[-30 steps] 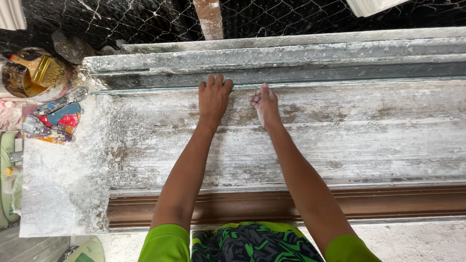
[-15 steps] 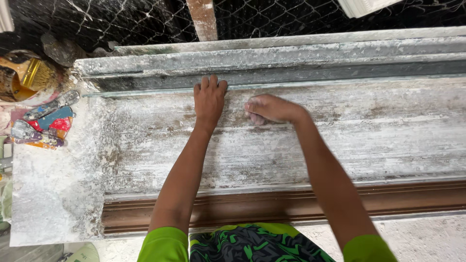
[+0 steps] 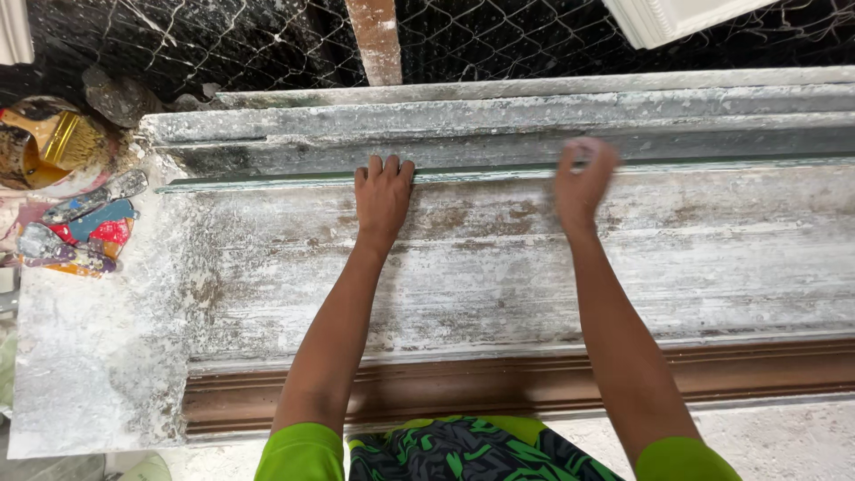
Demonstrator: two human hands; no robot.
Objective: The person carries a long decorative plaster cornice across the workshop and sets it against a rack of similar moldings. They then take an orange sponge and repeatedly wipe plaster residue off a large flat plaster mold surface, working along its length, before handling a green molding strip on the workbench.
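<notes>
At about nine o'clock from my hands, off the slab's left end, lay crumpled wrappers (image 3: 85, 233) in red, blue and grey. I saw no signs or screens.

Right hand sweeps right along the plaster-coated mould

The right hand (image 3: 583, 178), which a second ago lay just beside the left hand (image 3: 383, 194) on the whitened mould (image 3: 499, 267), has slid well apart from it, rightward and toward the far edge (image 3: 712, 165), where it now shows blurred. The view has also shifted slightly, bringing the brush pot (image 3: 44, 147) at far left more into frame.
</notes>
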